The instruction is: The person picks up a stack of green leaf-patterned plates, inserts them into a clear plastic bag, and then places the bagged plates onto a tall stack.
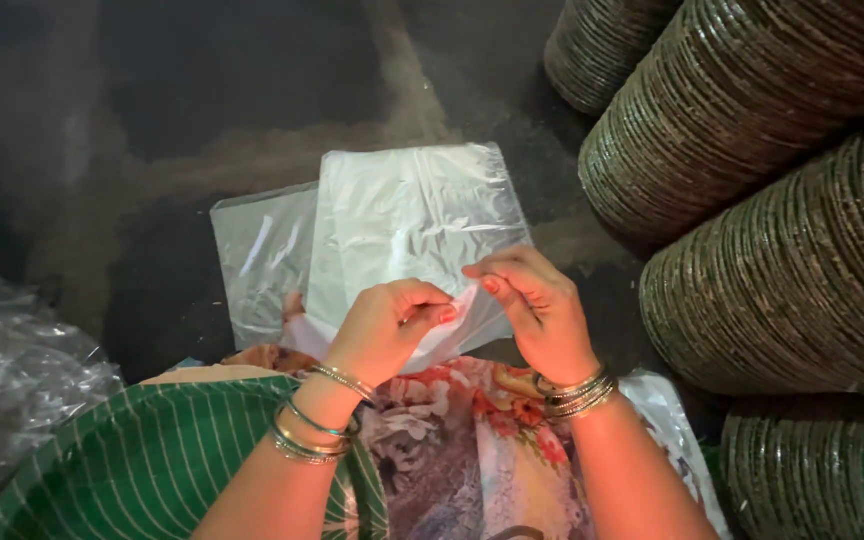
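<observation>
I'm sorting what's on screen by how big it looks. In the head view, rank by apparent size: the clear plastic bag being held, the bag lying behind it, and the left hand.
1. Held clear plastic bag.
2. Bag behind it, partly covered, so unsure.
3. Left hand.

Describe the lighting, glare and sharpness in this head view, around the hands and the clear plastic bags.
Head view: warm, uneven light; the left hand and right hand are lit reddish and fairly sharp. The clear plastic bag they pinch shows whitish glare, washing out its creases. The dark floor is underexposed and murky. The stacked ribbed round plates at right look soft. The crumpled plastic heap at left is dim.
</observation>
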